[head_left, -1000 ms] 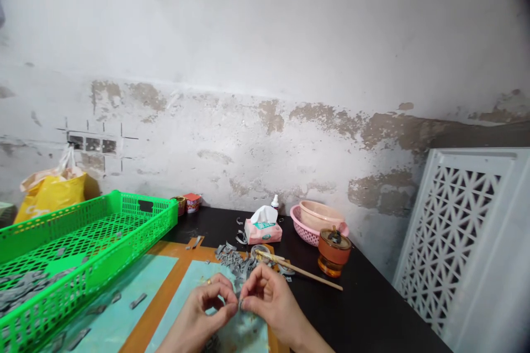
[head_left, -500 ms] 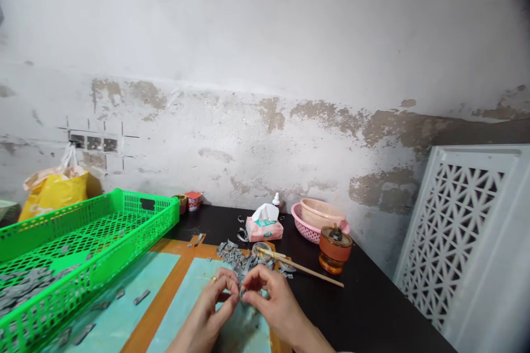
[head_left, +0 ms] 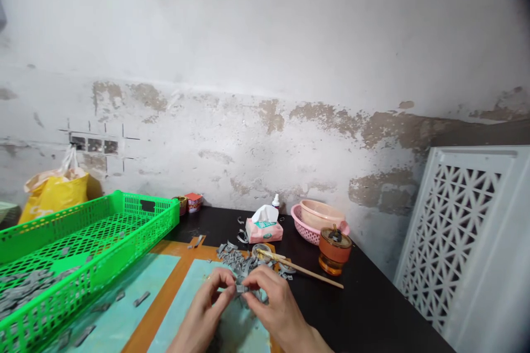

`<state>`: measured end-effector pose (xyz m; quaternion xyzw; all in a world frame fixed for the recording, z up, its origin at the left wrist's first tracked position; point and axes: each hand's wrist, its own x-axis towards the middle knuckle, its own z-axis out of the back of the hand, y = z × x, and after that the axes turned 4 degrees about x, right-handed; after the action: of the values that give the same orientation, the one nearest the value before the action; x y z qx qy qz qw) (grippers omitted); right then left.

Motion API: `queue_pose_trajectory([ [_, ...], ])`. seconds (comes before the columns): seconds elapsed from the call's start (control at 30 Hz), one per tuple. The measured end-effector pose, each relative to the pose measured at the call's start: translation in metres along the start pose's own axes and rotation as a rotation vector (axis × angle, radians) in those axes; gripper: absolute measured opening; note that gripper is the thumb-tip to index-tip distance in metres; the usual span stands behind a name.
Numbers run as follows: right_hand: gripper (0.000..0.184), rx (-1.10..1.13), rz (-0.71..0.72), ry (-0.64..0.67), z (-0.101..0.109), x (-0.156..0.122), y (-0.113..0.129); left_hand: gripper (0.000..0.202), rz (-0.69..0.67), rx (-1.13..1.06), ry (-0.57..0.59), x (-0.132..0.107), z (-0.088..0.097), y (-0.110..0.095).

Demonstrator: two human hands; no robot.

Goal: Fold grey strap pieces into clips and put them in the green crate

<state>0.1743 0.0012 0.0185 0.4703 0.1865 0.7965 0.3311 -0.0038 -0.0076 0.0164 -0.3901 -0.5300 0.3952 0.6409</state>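
Observation:
Between my two hands is a small grey rectangular piece (head_left: 242, 288), pinched at its ends over the light-blue table covering (head_left: 186, 292). My left hand (head_left: 211, 300) grips its left end with thumb and index finger. At the other end, the thumb and fingertips of my right hand (head_left: 273, 300) are closed on it. Just beyond my fingers lies a heap of loose grey pieces and strips (head_left: 234, 256). Its nearest part is hidden behind my hands. Several similar grey pieces (head_left: 141, 298) lie on the covering at the left.
A green plastic crate (head_left: 136, 242) with many grey pieces takes up the left. A thin wooden stick (head_left: 314, 274) lies at the heap's right, near an amber jar (head_left: 334, 253). Behind are a tissue box (head_left: 265, 230), a small white bottle (head_left: 275, 201) and pink basins (head_left: 321, 214).
My hands have turned slightly and the fingertips have drawn a little apart. The grey piece, mostly hidden before, now shows lying level between them.

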Motion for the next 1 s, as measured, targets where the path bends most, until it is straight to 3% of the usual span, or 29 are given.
queue_pose_trajectory([
  [0.13,0.02,-0.004,0.017,-0.007,0.0,0.0,0.001,0.029,0.149,-0.094,-0.062,0.002,0.002,-0.004],
  [0.3,0.015,-0.098,0.077,0.006,-0.005,-0.003,0.001,0.029,0.06,0.055,0.062,0.003,-0.004,-0.002],
  [0.47,0.018,-0.273,0.097,0.069,-0.011,-0.004,-0.002,0.033,-0.034,0.358,0.008,0.001,-0.004,0.007],
  [0.57,0.015,-0.187,0.021,0.1,-0.008,0.0,-0.005,0.033,-0.092,0.444,-0.021,0.001,0.003,0.008],
  [0.67,0.017,-0.122,-0.057,0.064,-0.005,0.003,-0.014,0.035,-0.089,0.422,-0.12,0.003,0.017,-0.003],
  [0.73,0.02,-0.166,-0.04,0.063,-0.006,0.003,-0.021,0.037,-0.065,0.396,-0.186,0.005,0.036,-0.018],
  [0.8,0.022,-0.247,-0.006,0.107,-0.012,0.002,-0.027,0.038,-0.021,0.419,-0.252,0.006,0.068,-0.037],
  [0.9,0.018,-0.393,0.012,0.184,-0.025,0.0,-0.032,0.041,0.026,0.699,-0.521,0.006,0.142,-0.062],
  [1.0,0.011,-0.469,-0.006,0.216,-0.034,0.0,-0.036,0.042,0.15,1.182,-0.655,0.006,0.22,-0.08],
])
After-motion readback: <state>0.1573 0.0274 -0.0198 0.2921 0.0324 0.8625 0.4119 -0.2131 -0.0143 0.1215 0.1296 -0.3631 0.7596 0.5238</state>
